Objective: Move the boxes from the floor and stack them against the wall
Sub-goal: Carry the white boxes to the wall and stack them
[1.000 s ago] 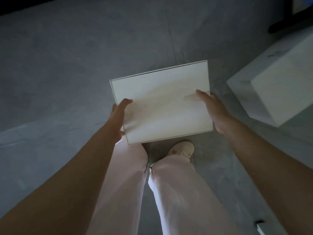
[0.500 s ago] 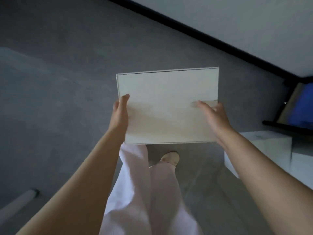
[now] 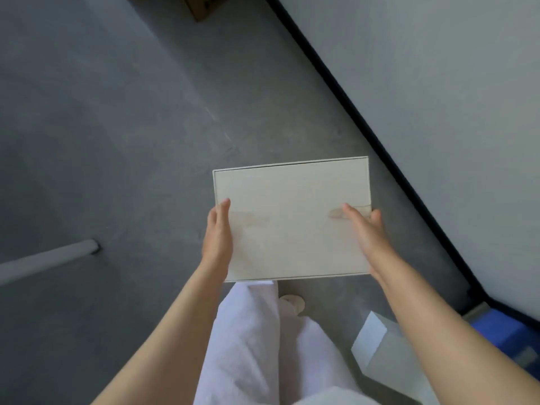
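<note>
Left of the pale grey wall (image 3: pixel 438 83): you carry flat white rectangular cardboard box (image 3: pixel 292 220).
L hand (image 3: pixel 217 238) & R hand (image 3: pixel 368 232) grip its short ends; long axis crosswise, R hand nearer wall.

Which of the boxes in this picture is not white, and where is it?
The brown cardboard box at the top edge, on the floor. The flat box in both hands and the box beside the right leg are white.

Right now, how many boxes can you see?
3: a flat white box held in both hands, a white box on the floor at lower right, a brown box cut off at top. Others may be out of view.
</note>
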Tool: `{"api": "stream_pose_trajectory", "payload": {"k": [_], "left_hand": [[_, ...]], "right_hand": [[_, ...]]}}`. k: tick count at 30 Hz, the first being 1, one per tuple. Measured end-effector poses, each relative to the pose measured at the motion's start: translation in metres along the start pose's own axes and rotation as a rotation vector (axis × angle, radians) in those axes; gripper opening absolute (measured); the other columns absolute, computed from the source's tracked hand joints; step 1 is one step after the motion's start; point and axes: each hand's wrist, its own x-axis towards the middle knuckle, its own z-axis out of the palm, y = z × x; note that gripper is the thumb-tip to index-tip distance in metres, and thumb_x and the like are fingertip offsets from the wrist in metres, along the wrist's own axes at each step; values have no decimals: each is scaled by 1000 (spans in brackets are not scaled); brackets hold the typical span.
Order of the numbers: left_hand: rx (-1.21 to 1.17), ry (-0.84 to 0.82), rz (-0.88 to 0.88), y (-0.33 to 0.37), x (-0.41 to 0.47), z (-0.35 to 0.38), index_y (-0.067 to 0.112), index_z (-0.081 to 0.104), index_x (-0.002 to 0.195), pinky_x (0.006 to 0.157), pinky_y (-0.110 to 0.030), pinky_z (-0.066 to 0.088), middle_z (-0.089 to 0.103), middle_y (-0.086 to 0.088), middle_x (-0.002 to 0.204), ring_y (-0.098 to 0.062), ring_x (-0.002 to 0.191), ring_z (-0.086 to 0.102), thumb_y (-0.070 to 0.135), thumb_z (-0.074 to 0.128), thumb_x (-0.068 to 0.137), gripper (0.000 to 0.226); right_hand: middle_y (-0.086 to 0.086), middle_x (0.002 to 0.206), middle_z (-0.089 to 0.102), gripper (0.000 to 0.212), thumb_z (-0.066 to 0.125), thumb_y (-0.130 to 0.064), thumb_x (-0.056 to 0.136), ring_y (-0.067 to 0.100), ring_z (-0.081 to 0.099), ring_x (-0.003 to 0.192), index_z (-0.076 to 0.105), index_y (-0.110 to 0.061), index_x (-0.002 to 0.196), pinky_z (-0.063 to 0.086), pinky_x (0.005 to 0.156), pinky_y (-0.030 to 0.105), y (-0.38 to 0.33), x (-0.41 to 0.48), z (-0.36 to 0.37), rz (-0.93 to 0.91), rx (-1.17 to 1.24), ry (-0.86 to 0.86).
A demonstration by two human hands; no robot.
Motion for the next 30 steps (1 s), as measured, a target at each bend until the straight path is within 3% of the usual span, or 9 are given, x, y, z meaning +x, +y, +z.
{"api": "stream_pose_trajectory", "payload": {"k": [3,7,10,13,16,19,21,30], "left_hand": [[-18,-10,-26,56,-11,-22,43,48,114,107,-46,37,56,12,118,-21,117,51,80,38,69,59],[38,14,11,132,-9,-35,35,45,123,106,-46,38,56,4,127,-27,116,51,77,36,69,70],[89,63,70,195,-4,-39,31,45,123,97,-39,42,60,6,118,-25,108,56,62,45,83,51],[134,101,103,250,5,-39,34,49,115,81,-34,43,64,10,101,-21,98,60,49,50,84,35],[132,136,143,308,16,-38,34,52,113,80,-33,42,64,13,96,-19,95,59,49,51,83,34],[70,146,130,356,27,-39,36,56,101,91,-40,50,67,11,97,-21,97,64,54,52,72,35],[21,158,117,389,33,-42,34,57,93,91,-43,51,69,8,96,-22,94,66,54,53,67,33],[7,291,139,528,95,-87,32,60,108,83,-34,45,68,7,105,-22,101,61,51,53,78,37]], "right_hand": [[5,151,39,99,59,-68,67,24,39,137,30,-12,144,32,114,44,-71,-12,11,-45,-82,8],[5,143,47,81,60,-59,76,25,46,130,38,-11,138,36,108,41,-153,-14,20,-99,-105,35],[5,136,53,74,63,-56,75,25,51,123,46,-11,132,40,102,38,-221,-3,23,-150,-120,36],[4,128,56,61,65,-52,78,23,54,111,48,-15,123,43,94,35,-290,16,22,-202,-176,-11],[5,132,55,78,61,-69,59,30,54,118,47,-21,119,45,101,48,-366,37,23,-245,-249,-64],[7,131,54,85,58,-71,51,31,52,120,47,-21,118,44,102,48,-435,55,29,-311,-319,-94],[6,128,55,86,60,-72,49,31,53,119,48,-21,117,44,101,48,-479,64,36,-341,-345,-117],[4,131,52,98,60,-71,44,31,50,121,44,-19,126,44,101,48,-646,103,120,-407,-420,-175]]}}
